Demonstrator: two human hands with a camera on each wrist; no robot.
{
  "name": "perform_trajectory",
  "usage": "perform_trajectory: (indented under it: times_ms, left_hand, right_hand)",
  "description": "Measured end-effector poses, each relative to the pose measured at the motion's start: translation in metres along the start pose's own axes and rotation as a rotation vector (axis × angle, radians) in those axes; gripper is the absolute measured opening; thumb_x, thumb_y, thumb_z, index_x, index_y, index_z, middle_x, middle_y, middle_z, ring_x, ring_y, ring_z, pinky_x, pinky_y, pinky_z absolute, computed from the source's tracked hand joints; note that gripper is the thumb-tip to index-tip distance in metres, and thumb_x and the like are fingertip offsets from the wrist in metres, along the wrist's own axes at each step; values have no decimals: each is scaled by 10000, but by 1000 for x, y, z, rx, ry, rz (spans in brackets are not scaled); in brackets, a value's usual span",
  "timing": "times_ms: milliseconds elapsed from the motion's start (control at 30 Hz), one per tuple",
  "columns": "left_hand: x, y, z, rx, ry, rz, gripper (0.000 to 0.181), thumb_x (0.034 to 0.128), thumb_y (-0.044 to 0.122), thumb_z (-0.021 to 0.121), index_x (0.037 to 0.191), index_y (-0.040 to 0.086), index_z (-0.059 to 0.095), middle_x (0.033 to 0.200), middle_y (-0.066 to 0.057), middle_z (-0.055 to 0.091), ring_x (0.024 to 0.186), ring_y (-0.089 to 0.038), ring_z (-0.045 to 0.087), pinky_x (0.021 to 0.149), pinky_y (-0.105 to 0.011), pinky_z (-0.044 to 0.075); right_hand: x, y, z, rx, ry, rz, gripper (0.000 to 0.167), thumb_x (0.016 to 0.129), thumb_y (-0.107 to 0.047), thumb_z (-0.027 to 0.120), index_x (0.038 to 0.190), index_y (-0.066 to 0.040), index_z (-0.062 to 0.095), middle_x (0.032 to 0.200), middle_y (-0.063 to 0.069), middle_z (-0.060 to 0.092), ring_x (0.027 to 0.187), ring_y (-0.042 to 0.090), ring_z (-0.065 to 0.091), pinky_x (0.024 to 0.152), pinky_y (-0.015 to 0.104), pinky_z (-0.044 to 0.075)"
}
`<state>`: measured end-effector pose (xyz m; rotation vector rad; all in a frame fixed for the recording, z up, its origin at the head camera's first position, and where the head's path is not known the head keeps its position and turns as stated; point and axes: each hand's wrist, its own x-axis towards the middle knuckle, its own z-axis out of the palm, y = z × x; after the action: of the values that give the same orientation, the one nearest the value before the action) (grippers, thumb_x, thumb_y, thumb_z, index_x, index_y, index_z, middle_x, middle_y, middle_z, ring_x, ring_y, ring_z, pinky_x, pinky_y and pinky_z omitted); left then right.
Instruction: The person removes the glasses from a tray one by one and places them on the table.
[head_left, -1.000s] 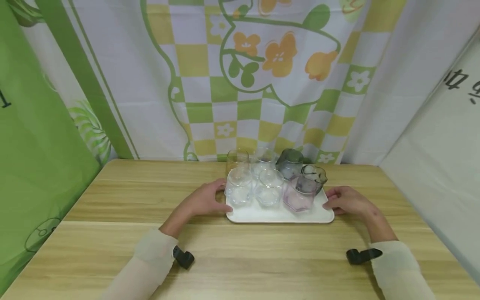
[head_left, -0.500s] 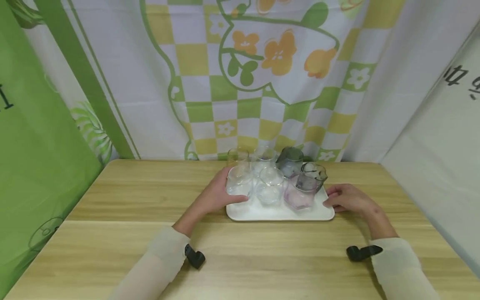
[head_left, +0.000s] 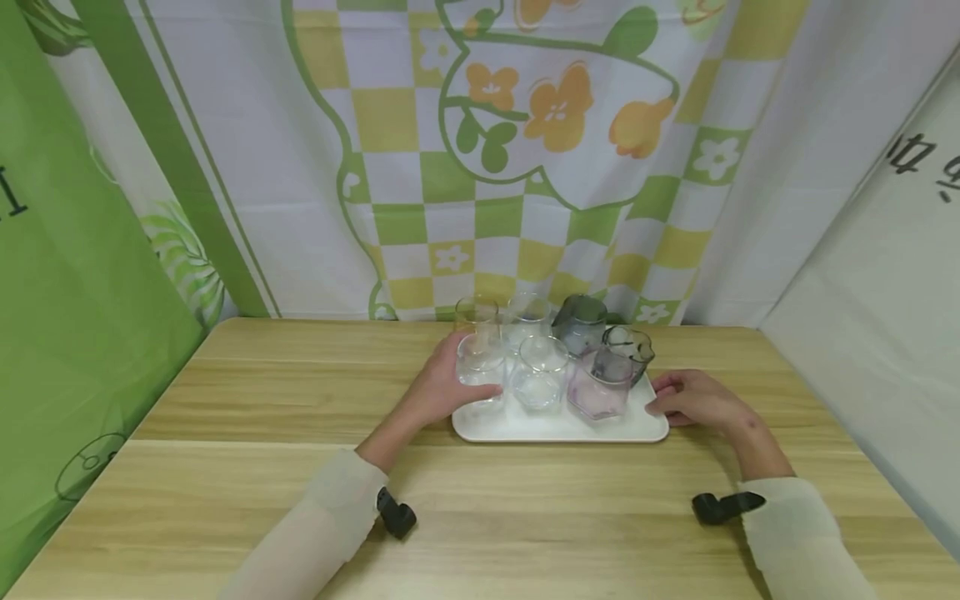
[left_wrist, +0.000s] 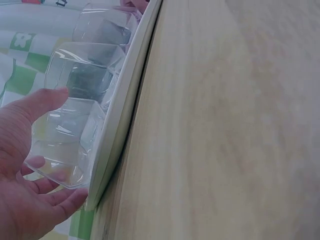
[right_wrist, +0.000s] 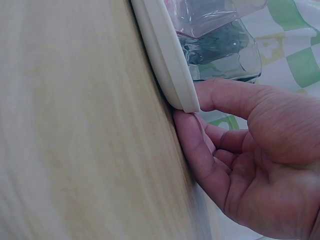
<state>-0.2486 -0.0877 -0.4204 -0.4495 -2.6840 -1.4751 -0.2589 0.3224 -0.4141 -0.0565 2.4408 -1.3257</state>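
Observation:
A white tray [head_left: 562, 429] lies on the table, loaded with several glass cups. My left hand [head_left: 431, 387] grips the clear glass cup [head_left: 480, 358] at the tray's front left, thumb across its front and fingers round its far side. In the left wrist view, this faceted clear cup sits between thumb and fingers. At the tray's right end my right hand [head_left: 697, 400] pinches the rim; the right wrist view has the thumb above the tray rim [right_wrist: 172, 65] and a finger beneath it. Beside the held cup stand another clear cup [head_left: 540, 379] and a pinkish cup [head_left: 598, 396].
Behind them on the tray are an amber-tinted cup [head_left: 477, 310], a clear cup [head_left: 528, 315], a dark grey cup [head_left: 583, 321] and a grey wavy-rimmed cup [head_left: 628, 346]. A patterned curtain [head_left: 405, 200] hangs behind the wooden table [head_left: 555, 517].
My left hand has let go of the tray's left end and moved right and up, round the front-left clear cup. My right hand has stayed at the tray rim.

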Motion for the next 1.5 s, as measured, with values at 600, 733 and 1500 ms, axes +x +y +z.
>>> perform_trajectory:
  times_ms: [600, 733, 1500]
  left_hand:
    - [-1, 6, -3, 64, 38, 44, 953, 768, 362, 922, 1505, 12, 430, 1478, -189, 503, 1345, -372, 482, 1105, -516, 402]
    - [-5, 11, -8, 84, 52, 57, 937, 762, 371, 924, 1498, 42, 448, 1457, -161, 527, 1317, -354, 511, 1082, -513, 426]
    - [-29, -5, -92, 160, 129, 30, 911, 789, 437, 900, 1493, 60, 463, 1382, -164, 570, 1225, -388, 548, 962, -579, 485]
  right_hand:
    - [-1, -1, 1, 11, -7, 12, 468, 910, -78, 752, 1261, 135, 527, 1038, 139, 606, 879, 190, 630, 755, 322, 596]
    - [-1, -1, 2, 25, -11, 12, 457, 913, -68, 748, 1257, 135, 525, 1033, 138, 599, 876, 193, 627, 757, 323, 596]
    - [-2, 1, 1, 0, 12, -7, 419, 928, -75, 732, 1237, 129, 536, 1017, 119, 593, 859, 178, 608, 731, 304, 588]
